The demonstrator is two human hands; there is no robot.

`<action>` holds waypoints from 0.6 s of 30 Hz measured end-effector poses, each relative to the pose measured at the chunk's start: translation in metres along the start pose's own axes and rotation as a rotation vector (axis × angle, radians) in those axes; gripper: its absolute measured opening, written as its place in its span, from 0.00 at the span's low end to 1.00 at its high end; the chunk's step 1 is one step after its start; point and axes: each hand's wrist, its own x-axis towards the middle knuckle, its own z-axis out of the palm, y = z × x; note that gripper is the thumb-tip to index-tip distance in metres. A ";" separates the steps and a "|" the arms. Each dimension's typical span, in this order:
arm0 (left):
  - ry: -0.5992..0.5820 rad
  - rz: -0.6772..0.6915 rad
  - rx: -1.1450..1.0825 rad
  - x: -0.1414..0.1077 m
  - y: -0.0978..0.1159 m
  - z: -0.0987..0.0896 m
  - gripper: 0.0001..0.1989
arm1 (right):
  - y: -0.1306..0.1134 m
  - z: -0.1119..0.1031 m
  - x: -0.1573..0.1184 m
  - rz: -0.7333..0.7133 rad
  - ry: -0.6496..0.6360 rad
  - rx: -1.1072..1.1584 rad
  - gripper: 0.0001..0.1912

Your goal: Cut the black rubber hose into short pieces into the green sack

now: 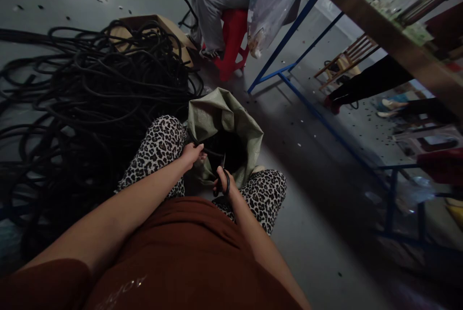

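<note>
My right hand (pixel 224 182) is closed round the black handles of a pair of scissors (pixel 226 182), whose blades point up over the mouth of a sack. The grey-green woven sack (pixel 249 129) stands between my knees, its top folded open and its inside dark. At the sack's left rim my left hand (pixel 194 154) is closed on a black rubber strip (pixel 213 151), which reaches across the opening towards the blades. Whether the blades touch the strip is hard to see.
A big tangle of black rubber strips (pixel 90 74) covers the floor to my left, with an opened cardboard box (pixel 166 25) behind it. Ahead, another person sits on a red stool (pixel 231 35). A blue-legged table (pixel 379 25) stands at the right, and black scraps dot the floor.
</note>
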 end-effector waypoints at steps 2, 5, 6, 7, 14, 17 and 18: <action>-0.008 -0.005 0.002 0.000 -0.001 0.000 0.05 | 0.001 0.001 0.000 -0.002 -0.018 -0.008 0.27; -0.030 -0.009 0.009 0.000 -0.003 0.000 0.05 | 0.001 0.002 0.000 -0.004 -0.028 -0.033 0.27; -0.036 -0.012 0.013 0.000 -0.004 0.000 0.05 | 0.001 0.002 0.000 -0.002 -0.027 -0.036 0.27; -0.040 -0.015 0.019 0.000 -0.004 0.000 0.05 | 0.001 0.002 0.001 -0.001 -0.025 -0.033 0.26; -0.078 -0.010 0.057 0.000 -0.008 -0.001 0.06 | -0.002 0.003 0.000 0.011 -0.031 -0.021 0.24; -0.066 -0.016 0.074 0.000 -0.007 0.000 0.06 | -0.003 0.003 -0.001 0.014 -0.026 -0.032 0.24; -0.066 -0.015 0.078 0.000 -0.007 0.000 0.06 | -0.003 0.003 -0.001 0.014 -0.025 -0.039 0.24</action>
